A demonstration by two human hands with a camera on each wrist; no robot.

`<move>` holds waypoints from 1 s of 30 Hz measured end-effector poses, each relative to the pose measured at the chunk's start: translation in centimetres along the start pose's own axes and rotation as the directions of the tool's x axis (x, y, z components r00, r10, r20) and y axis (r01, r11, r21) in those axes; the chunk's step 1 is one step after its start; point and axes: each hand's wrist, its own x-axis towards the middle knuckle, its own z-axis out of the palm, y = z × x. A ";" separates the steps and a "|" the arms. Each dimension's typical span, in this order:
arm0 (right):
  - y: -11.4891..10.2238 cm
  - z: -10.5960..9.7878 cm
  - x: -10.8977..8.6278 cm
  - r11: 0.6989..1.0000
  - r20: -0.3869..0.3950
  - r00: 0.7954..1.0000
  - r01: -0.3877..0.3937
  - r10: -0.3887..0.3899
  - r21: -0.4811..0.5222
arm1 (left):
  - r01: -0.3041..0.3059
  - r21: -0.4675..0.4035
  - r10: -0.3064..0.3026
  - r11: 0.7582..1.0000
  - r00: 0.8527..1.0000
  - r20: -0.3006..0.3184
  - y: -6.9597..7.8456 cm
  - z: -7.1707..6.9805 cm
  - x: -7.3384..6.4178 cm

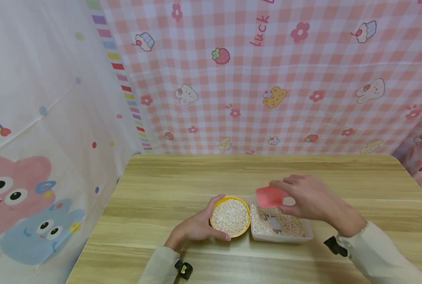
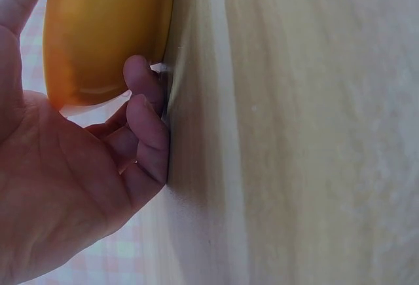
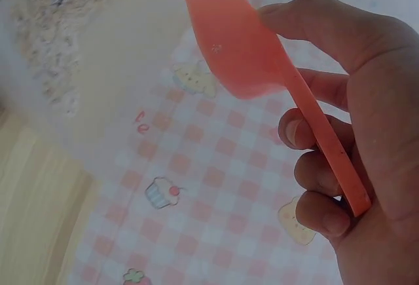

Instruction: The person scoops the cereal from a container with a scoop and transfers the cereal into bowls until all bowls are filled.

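Note:
My left hand [image 1: 196, 227] holds a yellow bowl [image 2: 108, 29] on the table, thumb at its near side and fingers round its far side. Rolled oats [image 1: 230, 217] fill the bowl close to the rim. In my right hand [image 1: 310, 197] is a coral-red plastic scoop [image 1: 269, 196], raised over a translucent rectangular container [image 1: 281, 238]. The right wrist view shows the scoop's handle [image 3: 330, 151] gripped against the palm, the thumb or forefinger at the blade's edge. A few flakes cling to the blade. Oats lie in the container, with a bare patch in the middle.
The container stands just right of the bowl, nearly touching it. Both are on a wood-grain table [image 1: 168, 177]. A pink checked cloth [image 1: 204, 79] hangs behind the table, and a white printed cloth [image 1: 55, 138] hangs at the left.

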 end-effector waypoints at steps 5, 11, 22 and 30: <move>0.5 0.1 -1.0 1.000 0.015 0.999 -0.031 0.031 0.007 | -0.008 -0.010 0.008 1.000 1.000 0.001 0.0 0.0 0.0; 0.8 0.3 -2.1 0.998 0.006 0.999 -0.047 0.047 0.036 | -0.013 -0.004 0.013 1.000 1.000 0.001 0.0 0.0 0.0; 1.0 1.5 -3.7 0.998 0.053 0.998 -0.049 0.046 0.043 | -0.017 -0.014 0.017 1.000 1.000 0.000 0.1 0.1 0.0; 1.0 1.9 -4.2 0.992 0.158 0.982 -0.111 0.099 0.067 | -0.008 -0.005 0.008 1.000 1.000 -0.009 0.2 0.2 0.0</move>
